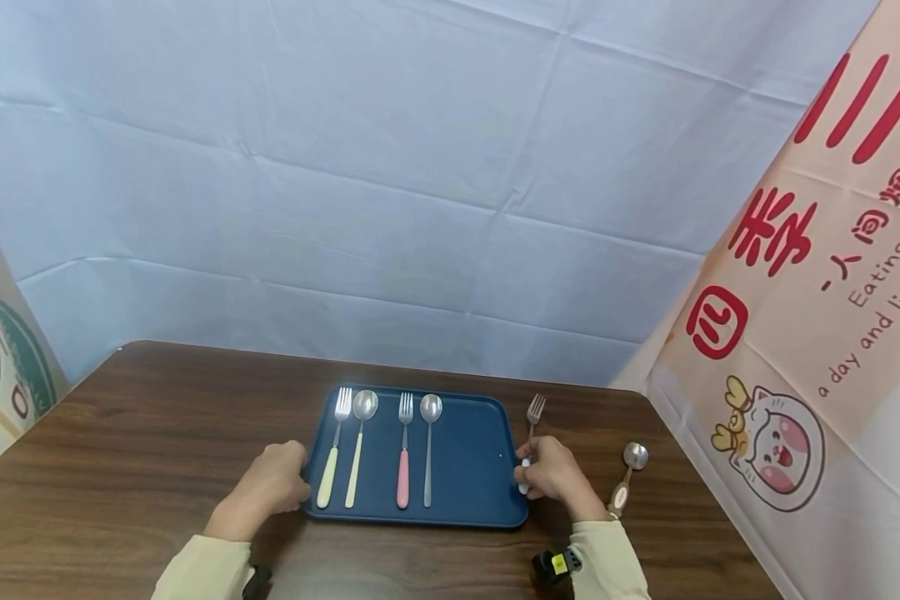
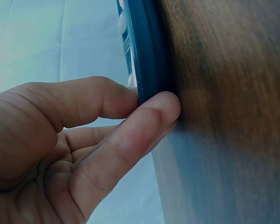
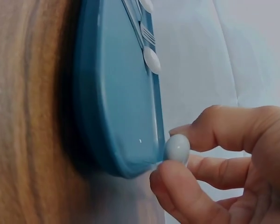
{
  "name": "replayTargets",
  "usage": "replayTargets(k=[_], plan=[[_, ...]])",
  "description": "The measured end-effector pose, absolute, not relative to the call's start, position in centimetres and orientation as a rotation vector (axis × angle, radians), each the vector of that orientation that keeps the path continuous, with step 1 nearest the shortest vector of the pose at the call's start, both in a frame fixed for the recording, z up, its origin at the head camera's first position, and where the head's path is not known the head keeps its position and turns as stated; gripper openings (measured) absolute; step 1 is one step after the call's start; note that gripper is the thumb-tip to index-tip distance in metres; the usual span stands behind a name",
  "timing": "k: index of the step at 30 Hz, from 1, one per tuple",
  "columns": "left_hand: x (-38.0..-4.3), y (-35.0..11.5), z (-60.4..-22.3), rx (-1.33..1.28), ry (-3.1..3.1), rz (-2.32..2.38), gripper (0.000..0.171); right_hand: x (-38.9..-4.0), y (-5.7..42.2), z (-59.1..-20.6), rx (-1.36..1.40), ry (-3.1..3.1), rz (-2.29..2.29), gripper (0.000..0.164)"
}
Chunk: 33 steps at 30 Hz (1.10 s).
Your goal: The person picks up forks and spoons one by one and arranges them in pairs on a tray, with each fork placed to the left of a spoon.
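A dark blue tray [image 1: 472, 467] lies on the wooden table. My left hand [image 1: 273, 479] pinches its left edge, with thumb and fingers on the tray rim [image 2: 149, 56] in the left wrist view. At the tray's right edge, my right hand [image 1: 555, 471] pinches the pale handle [image 3: 177, 149] of a fork [image 1: 536, 410], whose tines point away from me. From left to right on the tray lie a yellow-handled fork [image 1: 328, 477], a yellow-handled spoon [image 1: 355, 467], a pink-handled fork [image 1: 402, 479] and a plain metal spoon [image 1: 428, 467].
To the right of my right hand, a spoon with a decorated handle [image 1: 635, 456] lies on the table [image 1: 157, 433]. A pale cloth [image 1: 345, 208] hangs behind the table, and a printed cloth [image 1: 780, 350] hangs at the right.
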<state>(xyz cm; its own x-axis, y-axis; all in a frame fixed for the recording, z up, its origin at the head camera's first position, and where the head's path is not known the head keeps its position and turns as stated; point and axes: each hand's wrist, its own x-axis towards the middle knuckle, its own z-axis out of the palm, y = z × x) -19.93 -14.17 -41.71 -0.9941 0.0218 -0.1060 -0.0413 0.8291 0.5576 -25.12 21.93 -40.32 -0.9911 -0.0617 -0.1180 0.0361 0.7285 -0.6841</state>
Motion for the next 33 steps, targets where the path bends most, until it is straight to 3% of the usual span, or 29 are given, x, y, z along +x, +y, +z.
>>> replayTargets(k=[33], plan=[[-20.0, -14.2, -41.9, -0.004, 2.925, 0.894, 0.013, -24.5, 19.0, -40.7, -0.34, 2.754, -1.019, 0.027]])
